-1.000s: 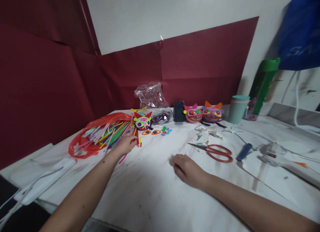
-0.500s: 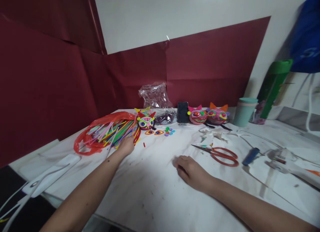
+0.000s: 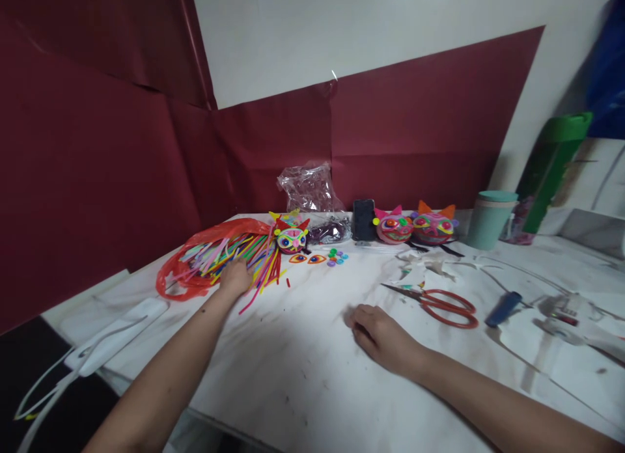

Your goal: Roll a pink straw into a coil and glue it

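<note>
A: Two bare hands over one wide white table (image 3: 303, 375), and the biggest splash of colour is that red plastic bag (image 3: 178, 280) at the far left with the bundle of coloured strips (image 3: 239, 258) fanning out of it.

B: The left hand (image 3: 235, 277) lies right on the near end of the fan, palm down. Fingers are hidden among the strips, so I cannot tell whether they have closed on one or only press on the pile.

A: And which way do the strips run?

B: Their long axis goes from the bag at the far left toward the near right, loose ends pointing at the table's middle, just past the left hand's fingertips. The right hand (image 3: 378, 336) is well apart, loosely curled, knuckles up, holding nothing, resting on the bare surface.

A: So the left is plainly the nearer one. Smaller things?

B: A decorated cat-face ball (image 3: 291, 238) touches the far edge of the fan. Red-handled scissors (image 3: 444, 303) lie beyond the right hand, blades pointing left. Smallest, a cluster of coloured beads (image 3: 336, 258) beside two orange eye-shaped cutouts (image 3: 307, 259).
</note>
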The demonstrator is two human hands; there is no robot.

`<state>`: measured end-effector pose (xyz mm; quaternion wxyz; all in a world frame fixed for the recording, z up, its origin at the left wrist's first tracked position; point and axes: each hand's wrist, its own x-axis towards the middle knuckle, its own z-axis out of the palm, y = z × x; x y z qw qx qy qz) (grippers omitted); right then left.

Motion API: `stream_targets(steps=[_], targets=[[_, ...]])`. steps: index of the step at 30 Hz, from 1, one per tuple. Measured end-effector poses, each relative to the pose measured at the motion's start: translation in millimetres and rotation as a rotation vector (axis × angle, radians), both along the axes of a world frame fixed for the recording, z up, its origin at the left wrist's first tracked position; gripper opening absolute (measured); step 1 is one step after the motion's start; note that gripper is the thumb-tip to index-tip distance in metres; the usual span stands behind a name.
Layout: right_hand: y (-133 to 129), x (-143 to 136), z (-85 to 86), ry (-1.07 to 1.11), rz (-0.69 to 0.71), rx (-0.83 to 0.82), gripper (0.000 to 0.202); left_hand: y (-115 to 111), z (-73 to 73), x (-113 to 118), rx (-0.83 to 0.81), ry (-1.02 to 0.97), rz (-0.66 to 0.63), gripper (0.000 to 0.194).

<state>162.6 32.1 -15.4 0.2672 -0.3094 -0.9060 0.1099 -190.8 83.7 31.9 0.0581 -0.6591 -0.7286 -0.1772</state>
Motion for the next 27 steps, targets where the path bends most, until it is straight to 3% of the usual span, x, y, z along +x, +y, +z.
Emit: stream_targets(steps=[2,6,10,13,17,20,23,27], targets=[[-0.5,-0.4,0.8,-0.007,-0.002,-0.007,0.016,-2.2,-0.6,-4.8,-0.035,0.040,0.032,0.030],[-0.8,-1.4,1.7,-0.021,-0.006,-0.002,0.015,-6.8,-5.2,-7.0,-0.123,0.110,-0.050,0.029],[-0.2,-1.0,0.1,-0.025,-0.004,0.006,0.015,-12.6,-2.3,-8.6,-0.104,0.131,-0.084,0.032],[-0.2,-0.6,-0.3,-0.020,-0.002,0.010,0.015,-19.0,5.4,-17.3,-0.008,0.139,0.027,0.029],[-0.8,-1.3,2.2,-0.021,-0.010,-0.003,0.014,-30.4,18.5,-45.0,0.099,0.131,0.357,0.036],[-1.6,-1.5,3.6,-0.022,-0.009,-0.011,0.014,-38.3,26.0,-70.1,0.062,0.117,0.529,0.031],[-2.0,-1.1,3.5,-0.022,0.000,-0.013,0.014,-42.0,27.7,-87.2,-0.015,0.117,0.557,0.028],[-1.1,-0.9,2.9,-0.025,-0.005,-0.010,0.013,-41.3,23.3,-91.6,-0.074,0.120,0.507,0.027]])
